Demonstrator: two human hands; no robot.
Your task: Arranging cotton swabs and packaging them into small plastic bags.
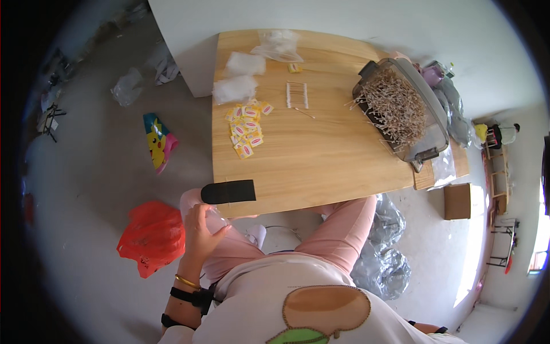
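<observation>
My left hand point(200, 230) is beside the table's near left corner, over my left knee. Its fingers are curled, with the thumb a little apart; a faint see-through piece, perhaps plastic film, shows at the fingertips. Closest to it on the table is a flat black strip point(229, 192), rounded at one end. My right hand is out of sight; only part of the right forearm point(427, 328) shows at the lower edge. Farther back, a neat row of cotton swabs point(297, 95) lies on the wooden table point(321, 166), with one loose swab point(305, 113) beside it.
A grey plastic bin point(427, 150) heaped with cotton swabs point(395, 106) stands at the right. Yellow-and-white cards point(246, 129) and stacks of clear bags point(235, 89) lie left. A red plastic bag point(152, 238) sits on the floor; a cardboard box point(457, 202) stands right.
</observation>
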